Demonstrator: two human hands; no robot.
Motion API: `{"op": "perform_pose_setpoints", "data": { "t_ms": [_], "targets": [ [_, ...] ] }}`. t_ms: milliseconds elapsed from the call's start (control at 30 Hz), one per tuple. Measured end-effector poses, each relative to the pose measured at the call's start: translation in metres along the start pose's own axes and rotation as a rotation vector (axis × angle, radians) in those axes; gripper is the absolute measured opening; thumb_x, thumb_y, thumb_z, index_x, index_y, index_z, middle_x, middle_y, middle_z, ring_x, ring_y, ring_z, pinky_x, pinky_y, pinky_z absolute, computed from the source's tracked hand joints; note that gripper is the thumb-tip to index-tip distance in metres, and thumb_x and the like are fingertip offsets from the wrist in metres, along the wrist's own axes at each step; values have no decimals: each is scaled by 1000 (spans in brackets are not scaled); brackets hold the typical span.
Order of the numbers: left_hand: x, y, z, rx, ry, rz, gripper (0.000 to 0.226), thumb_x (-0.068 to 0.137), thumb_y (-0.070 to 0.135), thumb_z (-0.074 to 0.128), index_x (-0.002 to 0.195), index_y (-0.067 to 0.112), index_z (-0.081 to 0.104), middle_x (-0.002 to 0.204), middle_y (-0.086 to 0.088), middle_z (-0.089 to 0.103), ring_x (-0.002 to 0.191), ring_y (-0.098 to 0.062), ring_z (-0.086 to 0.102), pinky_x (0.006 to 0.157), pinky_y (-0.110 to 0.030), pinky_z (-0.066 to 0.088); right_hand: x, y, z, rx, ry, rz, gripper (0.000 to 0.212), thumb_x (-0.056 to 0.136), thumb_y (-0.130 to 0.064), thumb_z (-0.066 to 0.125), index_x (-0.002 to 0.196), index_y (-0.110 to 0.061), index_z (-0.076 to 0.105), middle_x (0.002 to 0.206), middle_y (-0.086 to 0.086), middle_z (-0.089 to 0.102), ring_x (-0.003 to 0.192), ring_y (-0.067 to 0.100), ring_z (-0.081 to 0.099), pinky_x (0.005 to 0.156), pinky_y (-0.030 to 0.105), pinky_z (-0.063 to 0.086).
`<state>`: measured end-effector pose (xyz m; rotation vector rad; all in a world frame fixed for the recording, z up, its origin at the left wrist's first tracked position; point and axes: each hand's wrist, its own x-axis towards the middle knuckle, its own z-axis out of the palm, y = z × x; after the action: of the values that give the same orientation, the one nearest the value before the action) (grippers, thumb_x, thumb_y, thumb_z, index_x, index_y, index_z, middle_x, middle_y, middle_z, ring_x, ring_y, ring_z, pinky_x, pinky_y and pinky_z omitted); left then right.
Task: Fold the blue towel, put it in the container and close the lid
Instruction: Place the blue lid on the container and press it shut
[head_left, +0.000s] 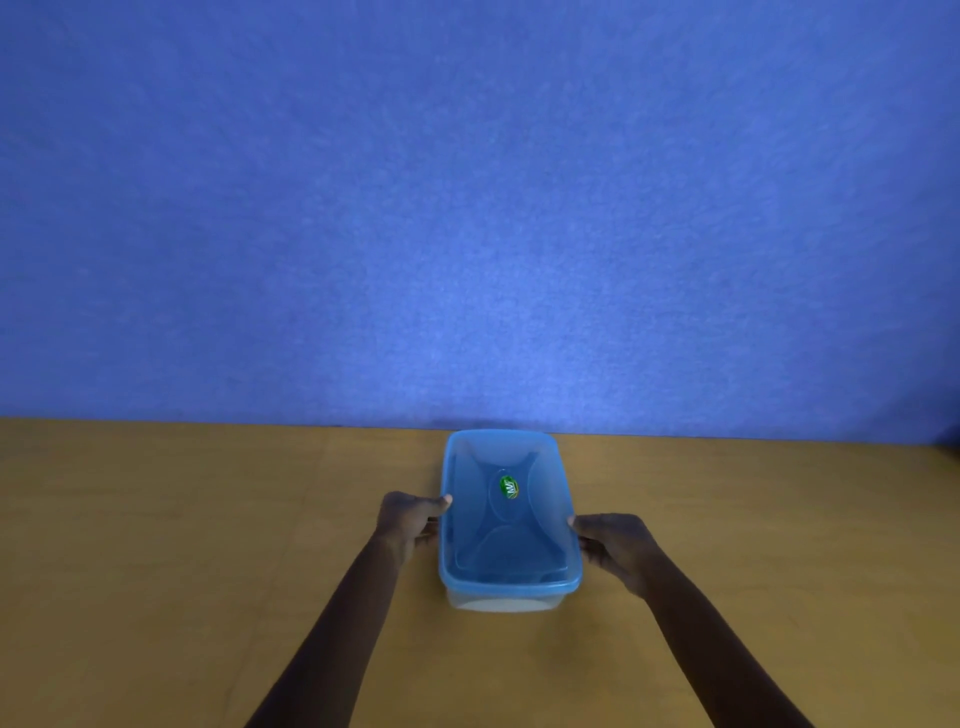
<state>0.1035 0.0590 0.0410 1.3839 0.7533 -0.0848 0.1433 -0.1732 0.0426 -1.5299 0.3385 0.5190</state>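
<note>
One oval green sticker (509, 487) at the centre of the lid (540, 525); its lettering is too small to read.

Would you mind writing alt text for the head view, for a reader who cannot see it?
Two hands, left hand and right hand, hold the long sides of a container with its blue lid on, standing on a wooden table before a blue wall. A green sticker marks the lid; no towel is visible.
</note>
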Motion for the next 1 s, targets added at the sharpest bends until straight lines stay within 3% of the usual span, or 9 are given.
{"op": "perform_pose_setpoints", "data": {
  "t_ms": [67,200,367,500,567,700,833,933,1000],
  "targets": [
    [0,1,-2,6,19,5,22,83,1,66,63,0,57,63,-11,56,48,-17,52,32,-14,43,-1,0,3,-16,11,-11,11,85,2,62,73,3,63,73,16,61,64,22,58,56,25,54],
    [3,9,-15,10,51,12,24,83,1,65,62,0,55,62,-12,56,48,-18,51,34,-17,45,-2,-3,20,10,16,-41,18,85,3,62,66,2,61,67,13,58,58,19,54,47,19,53],
    [14,30,-45,-11,109,46,25,84,-1,63,60,-1,54,30,3,57,24,-6,53,31,-15,45,6,-17,60,-7,-8,-70,25,84,4,62,60,-1,57,60,11,56,46,13,54,42,15,49],
    [26,44,-71,3,203,81,29,85,-2,62,59,0,50,56,-12,55,43,-19,53,25,-13,42,15,-27,97,11,-52,-63,26,83,5,63,60,-2,55,45,3,62,35,8,59,42,17,51],
    [34,48,-86,12,261,87,31,85,-2,62,58,0,48,62,-10,51,50,-21,47,23,-12,38,18,-30,116,3,-80,-59,25,83,6,63,60,-2,55,53,6,63,43,13,63,46,21,54],
    [48,52,-114,56,333,81,35,84,-1,63,54,1,46,59,-9,48,20,-9,46,22,-10,31,25,-33,151,-6,-117,-36,27,84,7,62,60,-1,52,67,13,60,47,16,63,50,26,55],
    [59,53,-135,37,365,73,36,85,-3,62,54,1,44,58,-9,46,32,-15,45,21,-10,31,34,-30,176,-16,-120,1,26,84,8,62,62,0,51,70,15,59,60,22,58,67,38,54],
    [65,52,-145,30,379,56,36,84,-3,62,53,1,44,53,-10,48,16,-6,40,21,-10,31,39,-26,189,-22,-110,13,25,83,8,63,63,1,50,84,22,61,61,22,58,83,44,52],
    [69,51,-150,24,383,47,37,84,-4,62,53,0,44,44,-11,49,12,-3,37,20,-10,30,41,-24,195,-26,-110,15,23,83,8,62,64,2,50,92,25,60,61,23,58,83,44,52]
  ]
}}
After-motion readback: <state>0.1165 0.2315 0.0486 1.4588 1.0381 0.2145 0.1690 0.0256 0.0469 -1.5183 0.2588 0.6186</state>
